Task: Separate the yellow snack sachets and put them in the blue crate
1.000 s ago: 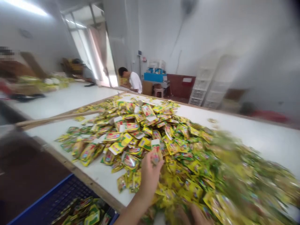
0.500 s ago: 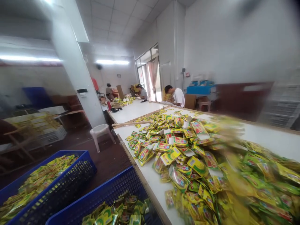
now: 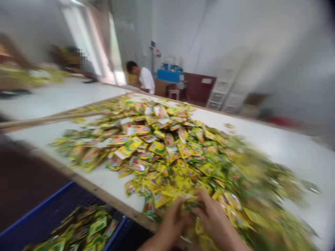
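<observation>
A big heap of small yellow-and-green sachets (image 3: 167, 146) covers the white table (image 3: 282, 146). Both my hands are at the heap's near edge, close together. My left hand (image 3: 171, 219) has its fingers curled into the sachets at the table's front edge. My right hand (image 3: 213, 218) lies beside it with bent fingers pressed onto the sachets. Motion blur smears both hands, so what the fingers hold is unclear.
A blue plastic crate (image 3: 52, 223) with more sachets stands below the table's wooden front edge (image 3: 104, 197). A person in a white shirt (image 3: 143, 78) sits at the table's far end. Another white table (image 3: 57, 99) lies to the left, white stacked crates (image 3: 222, 96) at the back.
The view swung left to the crates and back. My left hand held one sachet up a second ago; now both hands are down in the heap's near edge.
</observation>
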`<action>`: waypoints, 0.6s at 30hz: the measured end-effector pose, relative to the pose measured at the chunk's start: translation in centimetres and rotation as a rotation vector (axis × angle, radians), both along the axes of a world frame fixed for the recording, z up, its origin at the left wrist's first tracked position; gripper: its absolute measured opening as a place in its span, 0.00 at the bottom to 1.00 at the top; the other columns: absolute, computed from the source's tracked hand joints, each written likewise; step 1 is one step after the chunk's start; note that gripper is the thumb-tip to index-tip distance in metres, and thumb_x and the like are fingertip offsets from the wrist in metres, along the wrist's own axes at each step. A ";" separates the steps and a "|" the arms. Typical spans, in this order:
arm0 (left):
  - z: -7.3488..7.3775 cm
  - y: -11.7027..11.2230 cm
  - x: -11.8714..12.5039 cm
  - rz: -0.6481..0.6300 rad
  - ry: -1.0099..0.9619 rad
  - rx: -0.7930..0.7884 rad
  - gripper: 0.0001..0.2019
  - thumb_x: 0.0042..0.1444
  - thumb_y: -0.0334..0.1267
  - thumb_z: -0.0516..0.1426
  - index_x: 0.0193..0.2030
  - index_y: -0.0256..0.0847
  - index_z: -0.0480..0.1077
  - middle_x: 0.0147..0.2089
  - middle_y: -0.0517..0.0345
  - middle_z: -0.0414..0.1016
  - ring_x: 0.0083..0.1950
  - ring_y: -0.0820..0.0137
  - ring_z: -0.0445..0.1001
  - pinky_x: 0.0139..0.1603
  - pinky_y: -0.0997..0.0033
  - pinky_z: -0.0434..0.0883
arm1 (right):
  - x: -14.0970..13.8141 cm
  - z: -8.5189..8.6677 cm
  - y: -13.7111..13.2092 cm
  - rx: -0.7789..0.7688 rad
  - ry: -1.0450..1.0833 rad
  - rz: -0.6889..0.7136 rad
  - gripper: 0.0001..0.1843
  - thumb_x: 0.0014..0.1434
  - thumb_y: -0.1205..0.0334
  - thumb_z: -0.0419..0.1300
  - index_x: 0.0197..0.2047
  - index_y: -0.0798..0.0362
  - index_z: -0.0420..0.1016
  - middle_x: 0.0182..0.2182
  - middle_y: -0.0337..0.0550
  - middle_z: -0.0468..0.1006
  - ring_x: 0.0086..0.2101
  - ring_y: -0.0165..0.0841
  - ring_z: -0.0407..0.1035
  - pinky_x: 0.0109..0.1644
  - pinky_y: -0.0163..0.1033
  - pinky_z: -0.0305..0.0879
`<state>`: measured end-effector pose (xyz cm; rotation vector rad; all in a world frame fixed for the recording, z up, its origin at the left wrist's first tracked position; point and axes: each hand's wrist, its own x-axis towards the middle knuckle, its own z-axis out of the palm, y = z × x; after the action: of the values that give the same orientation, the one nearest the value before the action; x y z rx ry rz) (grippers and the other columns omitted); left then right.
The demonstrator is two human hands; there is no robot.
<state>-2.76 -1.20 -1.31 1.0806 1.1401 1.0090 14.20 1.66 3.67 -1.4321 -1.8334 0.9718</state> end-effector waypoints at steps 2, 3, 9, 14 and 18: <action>-0.5 0.6 0.0 -0.090 -0.053 0.005 0.17 0.50 0.35 0.62 0.49 0.41 0.73 0.48 0.53 0.78 0.50 0.57 0.73 0.51 0.64 0.70 | -0.2 0.2 0.1 0.017 -0.049 -0.041 0.07 0.55 0.66 0.60 0.36 0.46 0.78 0.27 0.39 0.77 0.29 0.36 0.71 0.34 0.39 0.66; -0.6 0.9 -0.3 -0.114 -0.062 0.011 0.16 0.51 0.35 0.62 0.49 0.42 0.73 0.48 0.54 0.78 0.51 0.57 0.73 0.52 0.64 0.70 | -0.6 0.2 0.3 0.055 -0.086 -0.042 0.05 0.55 0.66 0.61 0.32 0.47 0.78 0.29 0.40 0.76 0.32 0.36 0.70 0.36 0.39 0.66; -0.3 1.3 -2.3 -0.146 -0.003 -0.028 0.21 0.50 0.41 0.64 0.53 0.45 0.73 0.55 0.54 0.77 0.56 0.56 0.72 0.58 0.62 0.67 | -2.0 -0.4 -1.1 0.108 -0.001 0.059 0.06 0.59 0.63 0.62 0.34 0.45 0.82 0.50 0.46 0.73 0.52 0.44 0.63 0.53 0.49 0.63; 0.6 1.3 -3.0 -0.102 -0.131 -0.253 0.18 0.58 0.48 0.57 0.51 0.45 0.76 0.56 0.55 0.77 0.62 0.57 0.67 0.66 0.57 0.59 | -2.2 -2.1 -2.9 -0.219 0.542 -0.313 0.11 0.57 0.56 0.63 0.44 0.46 0.74 0.36 0.41 0.74 0.28 0.32 0.69 0.26 0.34 0.65; 1.5 1.9 -3.9 -0.197 -0.306 -0.374 0.14 0.56 0.39 0.58 0.48 0.41 0.77 0.49 0.53 0.80 0.55 0.57 0.72 0.60 0.59 0.63 | -2.7 -2.6 -3.6 -0.504 0.976 -0.242 0.23 0.49 0.53 0.69 0.46 0.48 0.69 0.37 0.40 0.72 0.24 0.27 0.65 0.20 0.29 0.59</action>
<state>-6.69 0.68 0.24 0.6954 0.9060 0.7382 11.48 -1.95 1.06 -1.0681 -0.7156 1.6785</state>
